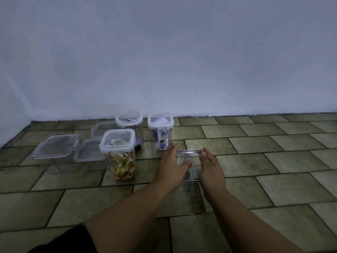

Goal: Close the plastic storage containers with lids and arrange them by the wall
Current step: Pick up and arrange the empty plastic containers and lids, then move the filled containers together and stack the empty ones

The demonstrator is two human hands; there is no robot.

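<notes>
A clear, lidless plastic container (188, 157) stands on the tiled floor in the middle of the head view. My left hand (171, 165) lies against its left wall with the thumb across the opening. My right hand (211, 167) presses its right wall, a fingertip on the far rim corner. Three lidded containers stand behind and to the left: a square one with colourful pieces (118, 154), a round-lidded one (129, 120) and a tall one with purple packets (160, 132).
Three empty clear containers stand at the left: a large one (56, 148), a smaller one (90, 151) and one further back (103, 127). The pale wall (182, 70) meets the floor just behind the group. Bare tiles (273, 152) stretch to the right.
</notes>
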